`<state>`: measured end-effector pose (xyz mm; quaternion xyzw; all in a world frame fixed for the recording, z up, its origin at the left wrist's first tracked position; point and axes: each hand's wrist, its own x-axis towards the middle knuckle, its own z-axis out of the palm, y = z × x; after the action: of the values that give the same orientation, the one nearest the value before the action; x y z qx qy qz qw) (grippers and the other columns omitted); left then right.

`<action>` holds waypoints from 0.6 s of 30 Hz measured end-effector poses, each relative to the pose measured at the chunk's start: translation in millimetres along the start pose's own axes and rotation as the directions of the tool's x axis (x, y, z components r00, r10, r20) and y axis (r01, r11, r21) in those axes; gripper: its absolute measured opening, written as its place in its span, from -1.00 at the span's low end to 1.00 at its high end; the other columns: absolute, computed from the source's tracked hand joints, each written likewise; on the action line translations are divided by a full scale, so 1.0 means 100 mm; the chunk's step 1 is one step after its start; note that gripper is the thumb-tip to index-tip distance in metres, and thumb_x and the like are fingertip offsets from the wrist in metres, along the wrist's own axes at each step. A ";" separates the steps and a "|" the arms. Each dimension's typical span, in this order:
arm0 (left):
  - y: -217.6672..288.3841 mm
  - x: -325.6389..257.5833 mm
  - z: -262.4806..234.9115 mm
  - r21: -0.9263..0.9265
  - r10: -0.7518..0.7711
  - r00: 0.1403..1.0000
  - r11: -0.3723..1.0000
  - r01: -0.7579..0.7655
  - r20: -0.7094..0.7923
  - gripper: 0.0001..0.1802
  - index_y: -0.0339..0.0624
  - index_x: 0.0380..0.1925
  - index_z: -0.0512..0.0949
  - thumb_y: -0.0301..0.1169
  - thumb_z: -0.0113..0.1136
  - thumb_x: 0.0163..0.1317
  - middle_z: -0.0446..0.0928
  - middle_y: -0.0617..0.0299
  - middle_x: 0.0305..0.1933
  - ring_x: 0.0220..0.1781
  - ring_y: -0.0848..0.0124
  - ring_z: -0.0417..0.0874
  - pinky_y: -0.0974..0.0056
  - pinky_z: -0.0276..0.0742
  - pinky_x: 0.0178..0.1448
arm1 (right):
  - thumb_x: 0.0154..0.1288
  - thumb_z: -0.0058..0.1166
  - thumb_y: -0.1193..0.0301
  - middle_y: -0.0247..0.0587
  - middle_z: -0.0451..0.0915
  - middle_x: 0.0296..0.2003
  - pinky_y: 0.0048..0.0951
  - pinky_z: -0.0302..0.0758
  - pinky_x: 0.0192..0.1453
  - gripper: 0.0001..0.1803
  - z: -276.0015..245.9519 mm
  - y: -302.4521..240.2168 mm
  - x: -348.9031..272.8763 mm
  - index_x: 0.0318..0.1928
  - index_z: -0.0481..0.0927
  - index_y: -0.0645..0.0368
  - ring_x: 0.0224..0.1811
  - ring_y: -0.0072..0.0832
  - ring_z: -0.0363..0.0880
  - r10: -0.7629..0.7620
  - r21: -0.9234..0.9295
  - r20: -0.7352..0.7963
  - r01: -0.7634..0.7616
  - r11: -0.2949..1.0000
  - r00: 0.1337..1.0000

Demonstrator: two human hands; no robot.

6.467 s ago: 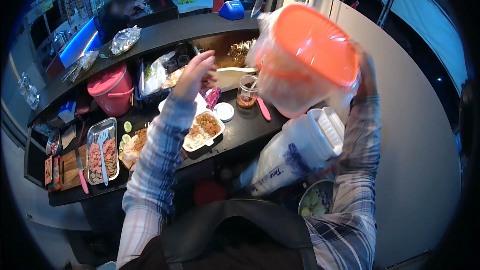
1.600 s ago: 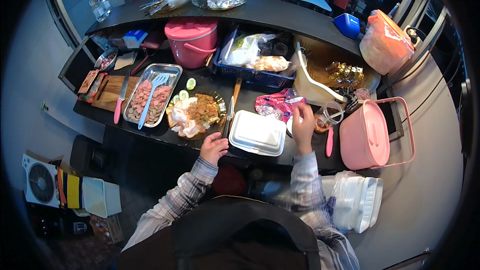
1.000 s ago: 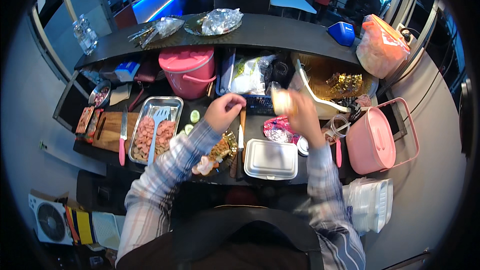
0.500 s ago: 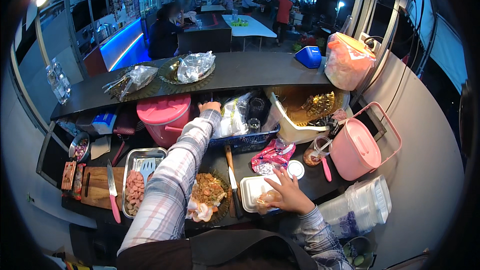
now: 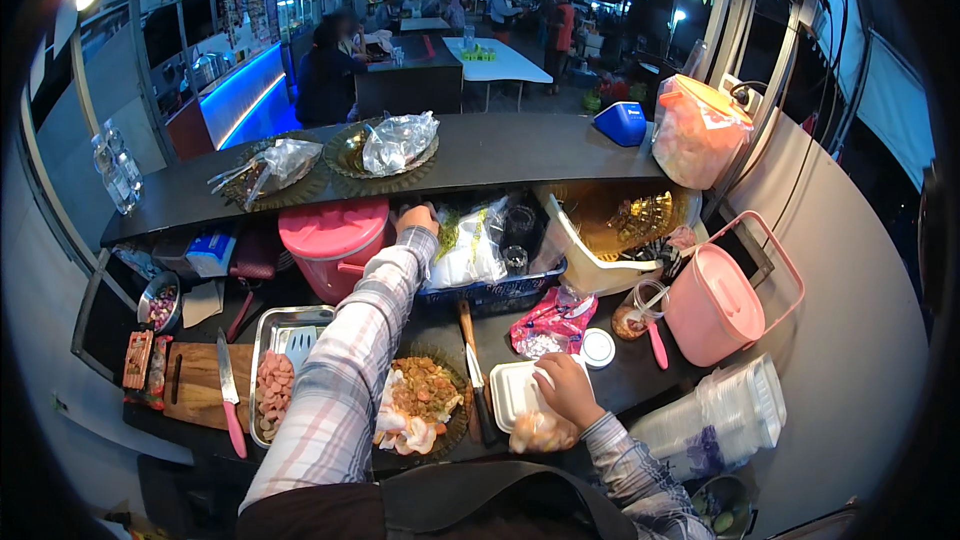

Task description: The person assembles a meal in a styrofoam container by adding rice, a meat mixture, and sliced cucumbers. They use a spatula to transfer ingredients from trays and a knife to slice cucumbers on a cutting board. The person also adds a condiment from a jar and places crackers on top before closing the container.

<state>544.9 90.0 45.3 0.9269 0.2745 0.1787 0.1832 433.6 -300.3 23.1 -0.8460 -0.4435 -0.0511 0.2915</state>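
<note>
My left hand (image 5: 418, 217) reaches far forward between the pink lidded bucket (image 5: 335, 240) and the blue basket (image 5: 500, 295) of white plastic packs (image 5: 474, 252). Its fingers are bent, and what they grip is hidden. Fingers curled, my right hand (image 5: 570, 388) lies at the right side of a white food box (image 5: 514, 386); whatever is under its fingertips does not show. Just below that hand is a clear plastic bag of brownish food (image 5: 542, 431). To the left, a glass plate (image 5: 458, 432) bears chopped, sauced food (image 5: 425, 390) and pale crackers.
A pink-handled knife (image 5: 229, 388) lies on the wooden board (image 5: 195, 385), beside a metal tray (image 5: 262, 332) of sliced sausage. Another knife (image 5: 478, 390) points away near the plate. At right stand a jar (image 5: 630, 320), a pink caddy (image 5: 712, 300) and stacked clear containers (image 5: 715, 415).
The spread fingers of my right hand have drawn together and curled at the box. My left hand stays by the basket, its fingers shifted slightly. The whole view has moved a little.
</note>
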 end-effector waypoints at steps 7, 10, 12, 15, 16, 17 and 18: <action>0.17 -0.03 -0.17 -0.093 -0.215 0.962 0.975 0.202 -0.167 -0.74 -0.11 -0.41 0.60 -0.25 -0.03 0.08 0.60 0.02 -0.32 -0.17 0.10 0.59 -0.07 0.25 0.07 | 0.02 0.23 0.20 -0.06 0.44 -0.04 -0.27 0.33 0.12 -0.52 -0.28 -0.48 -0.11 -0.04 0.51 0.11 0.05 -0.16 0.38 -0.137 0.351 0.235 0.047 0.935 0.962; 0.20 -0.02 -0.13 -0.129 -0.191 0.968 0.977 0.172 -0.161 -0.76 -0.16 -0.39 0.58 -0.30 -0.03 0.08 0.59 -0.03 -0.32 -0.16 0.06 0.58 -0.06 0.34 0.00 | -0.01 0.24 0.15 -0.16 0.37 0.06 -0.20 0.29 0.11 -0.49 -0.07 -0.47 -0.34 -0.01 0.50 -0.01 0.15 -0.18 0.29 -0.268 0.184 0.334 0.216 0.959 0.904; 0.14 -0.03 -0.09 -0.178 -0.154 0.976 0.976 0.126 -0.154 -0.77 -0.17 -0.37 0.57 -0.32 -0.02 0.08 0.58 -0.06 -0.32 -0.16 0.04 0.57 -0.04 0.39 -0.03 | -0.04 0.24 0.16 -0.21 0.34 0.09 -0.20 0.29 0.06 -0.48 0.10 -0.43 -0.50 0.00 0.49 -0.05 0.17 -0.22 0.27 -0.315 -0.048 0.336 0.350 0.936 0.888; 0.10 -0.05 -0.08 -0.166 -0.077 0.991 0.985 0.057 -0.114 -0.78 -0.15 -0.36 0.56 -0.32 0.03 0.05 0.57 -0.03 -0.29 -0.14 0.03 0.56 0.00 0.42 -0.04 | -0.03 0.13 0.31 -0.26 0.30 0.13 -0.21 0.27 0.03 -0.53 0.25 -0.30 -0.61 -0.01 0.47 -0.08 0.20 -0.25 0.24 -0.386 -0.139 0.232 0.423 0.895 0.893; 0.06 -0.06 -0.09 -0.180 -0.052 0.992 0.983 0.031 -0.112 -0.78 -0.14 -0.35 0.56 -0.31 0.03 0.05 0.58 -0.02 -0.28 -0.14 0.04 0.57 0.01 0.42 -0.04 | -0.02 0.11 0.34 -0.25 0.30 0.14 -0.21 0.27 0.04 -0.54 0.27 -0.27 -0.65 -0.01 0.46 -0.08 0.20 -0.24 0.23 -0.412 -0.171 0.216 0.450 0.877 0.885; 0.04 -0.06 -0.11 -0.144 -0.082 0.994 0.987 0.070 -0.072 -0.78 -0.11 -0.34 0.57 -0.29 0.05 0.05 0.58 0.02 -0.26 -0.13 0.06 0.57 0.01 0.41 -0.03 | -0.01 0.04 0.39 -0.24 0.31 0.12 -0.21 0.26 0.05 -0.55 0.23 -0.30 -0.62 -0.01 0.45 -0.07 0.20 -0.24 0.24 -0.414 -0.152 0.212 0.449 0.881 0.885; 0.03 -0.08 -0.13 -0.110 -0.096 0.994 0.990 0.091 -0.042 -0.78 -0.10 -0.31 0.55 -0.31 0.04 0.06 0.59 0.03 -0.26 -0.09 0.10 0.56 0.00 0.35 0.03 | -0.02 0.05 0.39 -0.24 0.31 0.12 -0.21 0.25 0.06 -0.55 0.22 -0.31 -0.60 -0.01 0.45 -0.06 0.20 -0.24 0.24 -0.417 -0.136 0.217 0.451 0.882 0.883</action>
<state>534.4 86.0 55.6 0.8973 0.3120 0.2060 0.2346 369.6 -318.5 -2.0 -0.7488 -0.6403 -0.0785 0.1523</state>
